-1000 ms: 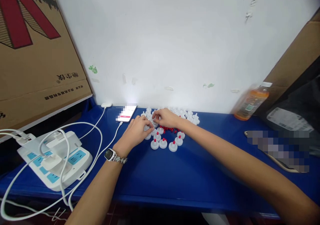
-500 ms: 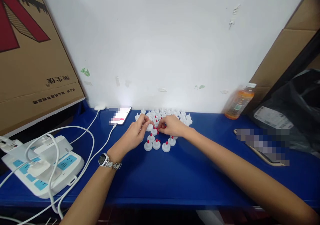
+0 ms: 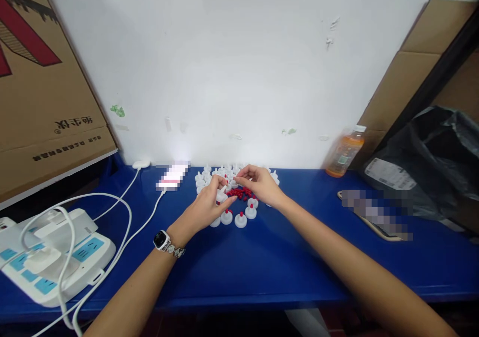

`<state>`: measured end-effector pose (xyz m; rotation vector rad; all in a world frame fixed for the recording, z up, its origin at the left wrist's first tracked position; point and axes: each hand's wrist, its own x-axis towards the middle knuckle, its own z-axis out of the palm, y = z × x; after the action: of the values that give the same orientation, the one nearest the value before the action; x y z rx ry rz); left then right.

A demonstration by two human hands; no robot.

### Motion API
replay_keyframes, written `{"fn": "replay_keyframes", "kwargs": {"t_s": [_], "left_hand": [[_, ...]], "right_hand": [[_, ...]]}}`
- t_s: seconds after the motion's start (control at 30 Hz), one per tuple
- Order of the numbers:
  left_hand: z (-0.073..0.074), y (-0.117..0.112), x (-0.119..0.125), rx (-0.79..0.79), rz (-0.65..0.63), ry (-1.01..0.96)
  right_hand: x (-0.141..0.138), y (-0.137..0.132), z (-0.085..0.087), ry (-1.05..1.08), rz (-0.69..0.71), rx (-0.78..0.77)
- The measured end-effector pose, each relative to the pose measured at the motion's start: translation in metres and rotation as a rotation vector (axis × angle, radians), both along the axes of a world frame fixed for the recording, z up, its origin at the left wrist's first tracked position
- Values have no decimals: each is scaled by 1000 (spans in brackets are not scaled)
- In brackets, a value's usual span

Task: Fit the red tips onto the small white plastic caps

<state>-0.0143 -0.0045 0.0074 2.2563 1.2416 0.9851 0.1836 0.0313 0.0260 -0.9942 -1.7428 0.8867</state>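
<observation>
Now left hand (image 3: 205, 206) pinching white cap (image 3: 221, 196), right hand (image 3: 262, 186) fingertips pinched together above red pins (image 3: 239, 193)

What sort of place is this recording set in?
Probably a makeshift small-parts workbench in a storeroom: left hand and right hand over white plastic caps and red pieces on a blue table, cardboard boxes against the wall, a power strip.

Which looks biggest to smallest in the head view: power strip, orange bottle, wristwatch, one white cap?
power strip
orange bottle
wristwatch
white cap
The strip and watch sit nearer the camera, so true sizes are unsure.
</observation>
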Motion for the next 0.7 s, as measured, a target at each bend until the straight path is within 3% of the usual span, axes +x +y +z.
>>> {"fn": "replay_keyframes", "kwargs": {"t_s": [0.1, 0.2, 0.33, 0.47, 0.7], "left_hand": [[2, 4, 13, 47, -28, 56], [11, 6, 25, 45, -58, 113], [18, 5, 35, 46, -99, 130], [12, 4, 37, 37, -71, 122], [5, 0, 35, 7, -99, 63]], "right_hand": [[-1, -16, -7, 332, 13, -138], [-4, -23, -14, 453, -34, -189], [-6, -23, -17, 533, -79, -222], [-8, -24, -16, 603, -110, -231], [-11, -31, -16, 488, -23, -137]]}}
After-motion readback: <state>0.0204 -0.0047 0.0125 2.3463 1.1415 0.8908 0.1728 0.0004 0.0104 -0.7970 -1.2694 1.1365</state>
